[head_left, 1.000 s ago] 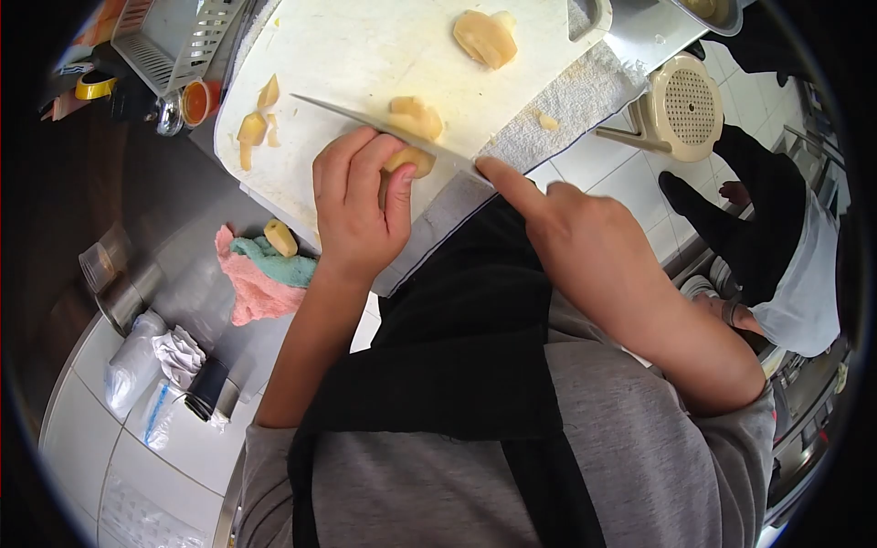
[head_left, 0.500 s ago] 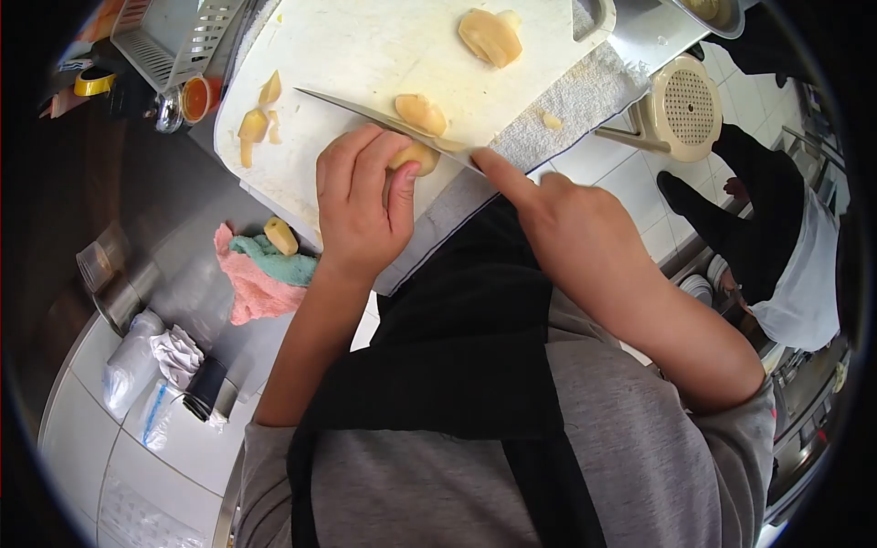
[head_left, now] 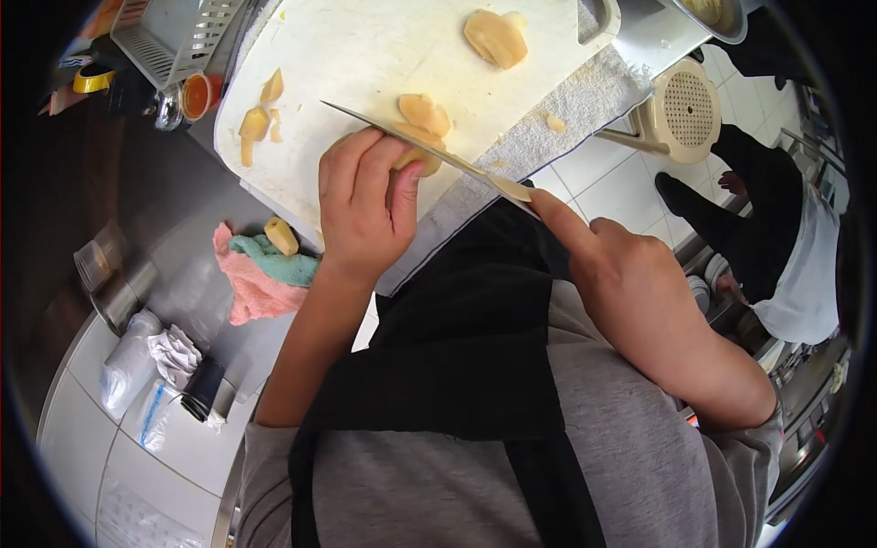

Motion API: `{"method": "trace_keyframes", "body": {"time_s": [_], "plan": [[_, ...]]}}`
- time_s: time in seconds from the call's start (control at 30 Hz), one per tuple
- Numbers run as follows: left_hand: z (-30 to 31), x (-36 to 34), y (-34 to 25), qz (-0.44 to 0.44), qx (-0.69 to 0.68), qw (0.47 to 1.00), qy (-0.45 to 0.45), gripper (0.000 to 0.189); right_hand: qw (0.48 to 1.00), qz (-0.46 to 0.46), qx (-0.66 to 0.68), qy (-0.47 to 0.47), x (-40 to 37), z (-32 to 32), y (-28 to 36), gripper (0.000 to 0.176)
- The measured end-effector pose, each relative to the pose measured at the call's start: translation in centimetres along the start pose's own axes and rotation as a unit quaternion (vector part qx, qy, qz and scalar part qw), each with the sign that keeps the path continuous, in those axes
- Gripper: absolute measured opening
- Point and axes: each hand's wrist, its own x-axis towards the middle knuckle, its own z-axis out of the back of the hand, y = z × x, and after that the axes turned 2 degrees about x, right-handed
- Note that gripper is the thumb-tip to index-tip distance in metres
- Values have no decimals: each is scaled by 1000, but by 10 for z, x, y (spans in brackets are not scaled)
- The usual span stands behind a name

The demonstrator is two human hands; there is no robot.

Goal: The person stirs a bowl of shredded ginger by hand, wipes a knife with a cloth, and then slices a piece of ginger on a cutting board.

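My left hand (head_left: 367, 196) is closed on a pale yellow peeled piece (head_left: 418, 161), perhaps potato, at the near edge of the white cutting board (head_left: 347, 55). My right hand (head_left: 630, 274) grips the knife, its index finger stretched along the blade's base; the handle is hidden under the palm. The knife (head_left: 393, 130) lies slanted across the held piece, its tip pointing to the upper left. A thin slice (head_left: 508, 187) clings to the blade near my right index finger. Just beyond the blade rests a cut piece (head_left: 424, 113). A larger chunk (head_left: 496, 38) and several small scraps (head_left: 254, 123) lie farther off on the board.
A white towel (head_left: 585, 100) lies under the board. Left are a pink cloth (head_left: 251, 283), a green cloth (head_left: 283, 265) with another yellow piece (head_left: 280, 236), and a plastic basket (head_left: 174, 46). A beige stool (head_left: 687, 110) and another person (head_left: 776, 210) are at the right.
My right hand and the knife have moved toward the lower right, drawing the blade back across the piece. A slice now shows on the blade near the finger. My left hand has barely shifted.
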Motion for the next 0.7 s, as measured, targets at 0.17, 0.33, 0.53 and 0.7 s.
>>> {"method": "trace_keyframes", "body": {"time_s": [0.17,0.33,0.53,0.7], "plan": [[0,0,1,-2,-6,1000,2,21,999,20,-5,-44,32,-26,0,58],[0,1,2,-9,-2,1000,6,21,998,22,11,-54,46,-32,1,57],[8,7,-1,45,-54,998,3,25,995,33,-29,-85,44,-35,3,51],[35,46,3,22,52,994,96,26,994,32,-33,-95,43,-40,3,51]]}}
